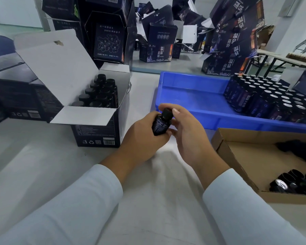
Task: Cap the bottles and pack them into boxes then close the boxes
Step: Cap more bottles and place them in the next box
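One bottle [160, 126] gripped by left hand [143, 137], right hand [187, 128] pinching cap [167, 114] | open box [95, 110] left of hands, part-filled, unclosed | blue tray [193, 96] beyond, many uncapped.

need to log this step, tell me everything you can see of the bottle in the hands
The bottle is small, dark and glossy, with fine pale print on its label. A black cap sits on its neck. It is tilted, top leaning up and right, above the white table. The left hand grips its body; the right hand pinches the cap between thumb and fingers.
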